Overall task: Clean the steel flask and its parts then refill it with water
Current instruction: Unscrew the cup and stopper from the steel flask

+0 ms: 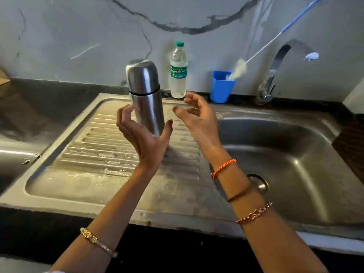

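Standing upright on the ribbed draining board [102, 154] of the steel sink [285, 154], the steel flask [146, 99] is sitting just ahead of both hands, with its cup lid still screwed on top. Its long axis is running vertical, leaning a touch toward the back wall, lid end pointing up and base hidden behind the left hand.

The left hand [143, 138] is reaching in from below, palm turned up and fingers curled loosely open around the lower body; thumb on one side, fingers on the other, bracketing the flask. Whether skin is actually touching steel is hard to tell, but nothing is being gripped. The right hand [199, 117] is hovering just beside the flask on its right, fingers spread and slack, holding nothing, clearly apart from the steel.

Of the two, the left is nearer and already lined up with the body, so it is probably going to close round the lower half while the right goes to the cup lid to unscrew it.

Waiting behind along the worktop are a plastic water bottle [178, 73] and a blue cup [221, 86] holding a bottle brush [239, 67], with the tap [275, 69] over the basin.
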